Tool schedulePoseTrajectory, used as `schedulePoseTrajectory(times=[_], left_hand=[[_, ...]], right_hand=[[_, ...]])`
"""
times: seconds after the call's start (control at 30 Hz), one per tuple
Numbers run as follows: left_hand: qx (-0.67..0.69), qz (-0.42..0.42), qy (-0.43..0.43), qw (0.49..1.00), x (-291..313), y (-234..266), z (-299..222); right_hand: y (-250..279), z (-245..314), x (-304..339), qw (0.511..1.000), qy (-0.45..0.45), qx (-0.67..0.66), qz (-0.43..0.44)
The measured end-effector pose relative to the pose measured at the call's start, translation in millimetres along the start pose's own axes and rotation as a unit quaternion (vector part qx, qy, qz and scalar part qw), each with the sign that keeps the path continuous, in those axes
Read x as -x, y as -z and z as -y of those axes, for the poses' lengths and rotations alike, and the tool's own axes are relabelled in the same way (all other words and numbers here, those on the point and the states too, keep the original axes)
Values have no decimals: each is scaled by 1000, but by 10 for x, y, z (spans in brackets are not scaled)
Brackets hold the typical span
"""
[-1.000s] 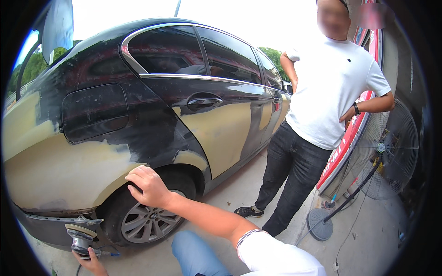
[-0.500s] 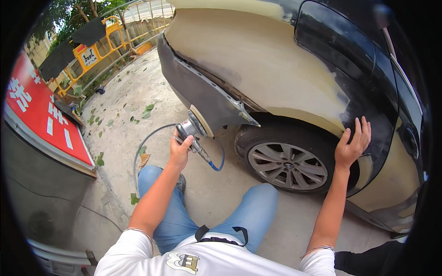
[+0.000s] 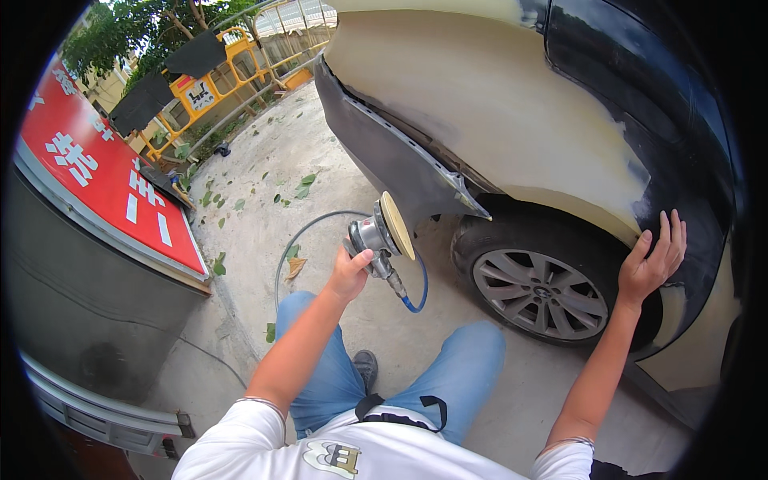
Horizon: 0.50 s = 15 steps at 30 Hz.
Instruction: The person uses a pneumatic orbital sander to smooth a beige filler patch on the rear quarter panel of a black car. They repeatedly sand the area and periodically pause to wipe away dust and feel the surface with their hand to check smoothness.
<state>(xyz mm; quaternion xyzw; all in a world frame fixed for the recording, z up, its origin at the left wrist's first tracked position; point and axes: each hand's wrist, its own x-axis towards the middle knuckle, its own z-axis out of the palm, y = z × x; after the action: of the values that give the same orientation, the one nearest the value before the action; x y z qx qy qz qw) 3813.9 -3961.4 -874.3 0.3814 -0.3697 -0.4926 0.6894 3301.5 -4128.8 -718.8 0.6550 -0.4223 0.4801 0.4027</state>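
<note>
My left hand (image 3: 350,274) is closed round the body of an air-powered disc sander (image 3: 371,235). The sander's round yellowish pad (image 3: 397,226) faces the car and stands clear of the grey bumper (image 3: 384,156). A blue hose (image 3: 422,292) loops from its handle. Fingers stretched, my right hand (image 3: 656,256) lies against the dark part of the rear body panel (image 3: 672,208), above the wheel arch; nothing is held in it. Further along, the same panel carries a wide, sanded beige area (image 3: 496,112). The bumper's end hangs away from the body, leaving a gap.
The wheel (image 3: 540,294) is in front of my knees. A grey air line (image 3: 292,248) curves over the concrete, which has scattered leaves (image 3: 306,186). To the left stands a red sign board (image 3: 104,168); beyond it are yellow barriers (image 3: 200,94) and a metal railing (image 3: 264,92).
My view has swung, so the scene sits further right. The sander has tilted, showing more of its pad, and dropped slightly with my left hand. My right hand stays at the panel.
</note>
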Motion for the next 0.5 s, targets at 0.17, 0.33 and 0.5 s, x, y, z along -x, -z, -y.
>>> schedulePoseTrajectory(times=[0.17, 0.33, 0.5], left_hand=[[-10, 62, 46, 997, 41, -112, 230], [-120, 76, 63, 988, 161, -554, 560], [-245, 119, 69, 960, 401, -1297, 738]], right_hand=[[419, 667, 309, 947, -237, -206, 68], [1031, 2376, 1463, 670, -397, -503, 374], [1152, 3100, 2091, 624, -503, -459, 384]])
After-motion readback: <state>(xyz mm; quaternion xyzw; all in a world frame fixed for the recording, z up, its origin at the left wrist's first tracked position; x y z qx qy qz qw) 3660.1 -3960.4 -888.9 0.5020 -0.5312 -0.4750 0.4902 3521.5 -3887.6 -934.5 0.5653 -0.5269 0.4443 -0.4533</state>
